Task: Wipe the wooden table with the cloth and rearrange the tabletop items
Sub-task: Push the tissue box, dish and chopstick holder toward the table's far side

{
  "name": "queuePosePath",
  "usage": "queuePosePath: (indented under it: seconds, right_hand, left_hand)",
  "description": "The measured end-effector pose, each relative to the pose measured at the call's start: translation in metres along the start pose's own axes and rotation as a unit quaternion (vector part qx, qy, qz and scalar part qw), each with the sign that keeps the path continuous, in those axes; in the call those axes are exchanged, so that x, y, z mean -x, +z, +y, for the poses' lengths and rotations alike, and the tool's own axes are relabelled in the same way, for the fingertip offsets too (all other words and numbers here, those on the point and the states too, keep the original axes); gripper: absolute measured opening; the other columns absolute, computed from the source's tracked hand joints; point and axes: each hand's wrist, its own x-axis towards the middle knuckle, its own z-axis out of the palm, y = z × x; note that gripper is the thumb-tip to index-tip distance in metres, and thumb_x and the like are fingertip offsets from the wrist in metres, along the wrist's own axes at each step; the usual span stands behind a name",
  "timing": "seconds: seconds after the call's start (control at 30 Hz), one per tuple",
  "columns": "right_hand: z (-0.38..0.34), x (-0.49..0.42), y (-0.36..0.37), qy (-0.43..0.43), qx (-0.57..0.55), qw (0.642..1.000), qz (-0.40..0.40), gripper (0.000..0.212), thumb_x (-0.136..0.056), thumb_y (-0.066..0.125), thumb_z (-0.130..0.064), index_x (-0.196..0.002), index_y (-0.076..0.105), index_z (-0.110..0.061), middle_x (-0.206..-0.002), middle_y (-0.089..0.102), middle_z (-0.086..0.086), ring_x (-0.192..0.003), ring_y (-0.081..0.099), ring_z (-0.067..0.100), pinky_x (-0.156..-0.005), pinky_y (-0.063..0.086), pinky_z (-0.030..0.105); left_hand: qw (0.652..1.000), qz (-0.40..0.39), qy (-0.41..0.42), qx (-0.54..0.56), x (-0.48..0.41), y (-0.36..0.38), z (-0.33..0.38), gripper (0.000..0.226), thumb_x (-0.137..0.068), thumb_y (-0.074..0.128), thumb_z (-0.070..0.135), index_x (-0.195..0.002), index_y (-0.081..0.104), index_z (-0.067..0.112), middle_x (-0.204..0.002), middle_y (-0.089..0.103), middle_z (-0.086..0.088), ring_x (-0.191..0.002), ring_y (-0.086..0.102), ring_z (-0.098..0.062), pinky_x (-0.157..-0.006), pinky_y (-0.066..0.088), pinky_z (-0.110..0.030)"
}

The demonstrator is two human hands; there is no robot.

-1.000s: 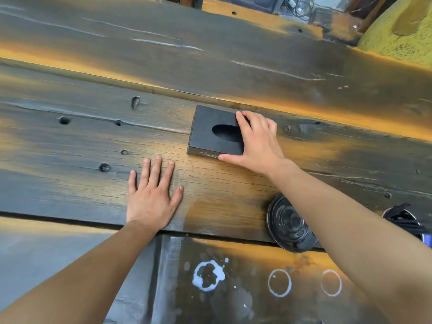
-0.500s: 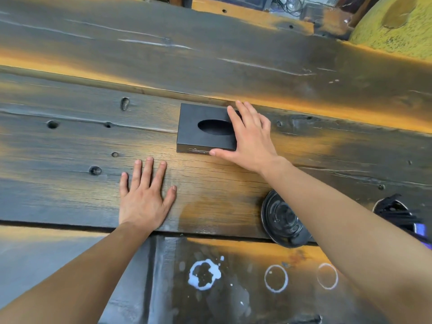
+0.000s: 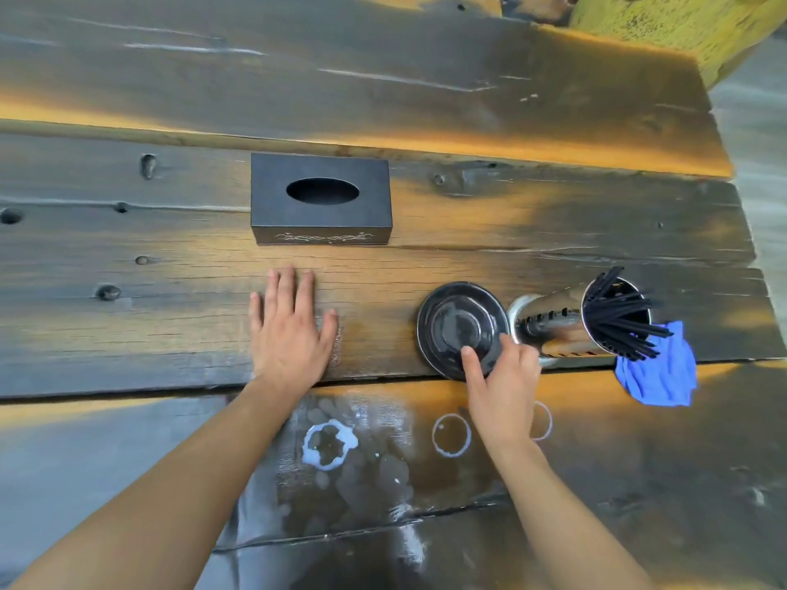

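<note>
Cloth (image 3: pixel 658 376) right of right hand (image 3: pixel 502 385), apart; hand on dish (image 3: pixel 462 330).

A long plank surface (image 3: pixel 511 100) of dark, weathered wood filled nearly the whole view, its boards running left to right with seams, knots and small holes. Warm orange light lay in patches across the grain, beside cooler grey sheen. White ring stains (image 3: pixel 451 435) marked the nearest board. Beyond the far right corner stood a rough yellow-green mass (image 3: pixel 690 23), and a strip of grey floor (image 3: pixel 762 134) showed past the right edge.
</note>
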Motion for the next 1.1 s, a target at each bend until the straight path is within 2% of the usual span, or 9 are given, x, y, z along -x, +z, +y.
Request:
queuePosePath:
  seconds: [0.1, 0.2, 0.27, 0.33, 0.47, 0.6, 0.8, 0.93, 1.1]
  right_hand:
    - [0.013, 0.006, 0.005, 0.049, -0.092, 0.994, -0.015, 0.065, -0.1, 0.063, -0.04, -0.153, 0.041, -0.008, -0.137, 0.045, 0.01, -0.125, 0.049, 0.025, -0.104, 0.043, 0.033]
    - [0.015, 0.003, 0.009, 0.093, -0.175, 0.979, -0.038, 0.057, -0.102, 0.062, -0.025, -0.152, 0.039, -0.01, -0.137, 0.054, 0.011, -0.125, 0.056, 0.024, -0.109, 0.048, 0.044]
    - [0.015, 0.0, 0.008, 0.127, -0.236, 0.962, -0.044, 0.053, -0.103, 0.06, -0.016, -0.151, 0.037, -0.013, -0.113, 0.068, 0.006, -0.097, 0.072, 0.023, -0.092, 0.06, 0.048]
    - [0.014, -0.001, 0.006, 0.16, -0.295, 0.941, -0.051, 0.052, -0.104, 0.057, -0.009, -0.151, 0.036, -0.019, -0.101, 0.069, 0.003, -0.076, 0.076, 0.02, -0.079, 0.064, 0.04]
    - [0.012, -0.005, 0.009, 0.2, -0.355, 0.913, -0.031, 0.053, -0.103, 0.057, -0.002, -0.151, 0.04, -0.019, -0.104, 0.07, 0.006, -0.071, 0.078, 0.018, -0.077, 0.065, 0.037]
    - [0.004, -0.015, 0.01, 0.203, -0.379, 0.902, -0.016, 0.056, -0.104, 0.056, -0.004, -0.155, 0.04, -0.022, -0.106, 0.071, 0.007, -0.064, 0.075, 0.012, -0.066, 0.057, 0.022]
    - [-0.037, -0.06, 0.012, 0.166, -0.447, 0.879, -0.002, 0.054, -0.103, 0.055, 0.003, -0.151, 0.043, -0.017, -0.11, 0.072, 0.01, -0.091, 0.076, 0.029, -0.06, 0.057, 0.014]
    - [-0.067, -0.105, 0.02, 0.154, -0.444, 0.883, 0.004, 0.051, -0.102, 0.055, 0.002, -0.147, 0.047, -0.02, -0.108, 0.074, 0.011, -0.08, 0.078, 0.028, -0.055, 0.054, 0.012]
    - [-0.094, -0.14, 0.026, 0.162, -0.454, 0.876, 0.005, 0.05, -0.102, 0.054, 0.003, -0.146, 0.047, -0.02, -0.107, 0.074, 0.009, -0.082, 0.078, 0.027, -0.056, 0.055, 0.012]
  left_hand:
    - [0.999, -0.033, 0.039, -0.01, 0.0, 0.019, 0.03, 0.07, -0.102, 0.029, 0.061, -0.164, 0.018, 0.028, -0.174, 0.008, -0.004, -0.162, -0.002, -0.024, -0.129, 0.0, -0.052]
    - [0.995, -0.059, 0.046, -0.06, 0.0, 0.033, 0.041, 0.072, -0.101, 0.014, 0.067, -0.165, 0.004, 0.034, -0.175, -0.003, -0.002, -0.161, -0.011, -0.025, -0.128, -0.004, -0.056]
    - [0.993, -0.056, 0.046, -0.089, 0.001, 0.037, 0.042, 0.073, -0.101, 0.008, 0.067, -0.165, -0.001, 0.034, -0.175, -0.006, -0.003, -0.16, -0.015, -0.026, -0.127, -0.007, -0.056]
    - [0.993, -0.05, 0.043, -0.097, 0.002, 0.038, 0.043, 0.073, -0.101, 0.007, 0.067, -0.165, -0.003, 0.034, -0.175, -0.007, -0.002, -0.16, -0.016, -0.025, -0.127, -0.008, -0.056]
    - [0.993, -0.05, 0.039, -0.097, 0.002, 0.037, 0.044, 0.073, -0.101, 0.007, 0.067, -0.165, -0.004, 0.034, -0.174, -0.009, -0.001, -0.16, -0.018, -0.025, -0.127, -0.009, -0.056]
    - [0.993, -0.051, 0.036, -0.095, 0.001, 0.037, 0.045, 0.072, -0.101, 0.007, 0.067, -0.165, -0.005, 0.035, -0.174, -0.011, -0.001, -0.159, -0.02, -0.024, -0.127, -0.01, -0.055]
    - [0.993, -0.054, 0.034, -0.097, 0.001, 0.038, 0.044, 0.073, -0.1, 0.007, 0.067, -0.165, -0.005, 0.035, -0.174, -0.011, -0.001, -0.159, -0.02, -0.024, -0.127, -0.012, -0.055]
    - [0.993, -0.046, 0.034, -0.102, 0.001, 0.04, 0.045, 0.073, -0.101, 0.01, 0.067, -0.165, -0.002, 0.034, -0.175, -0.007, -0.001, -0.16, -0.017, -0.025, -0.127, -0.01, -0.055]
    - [0.992, -0.048, 0.034, -0.109, 0.0, 0.04, 0.045, 0.073, -0.101, 0.009, 0.067, -0.165, -0.003, 0.034, -0.175, -0.008, -0.002, -0.16, -0.018, -0.025, -0.126, -0.012, -0.055]
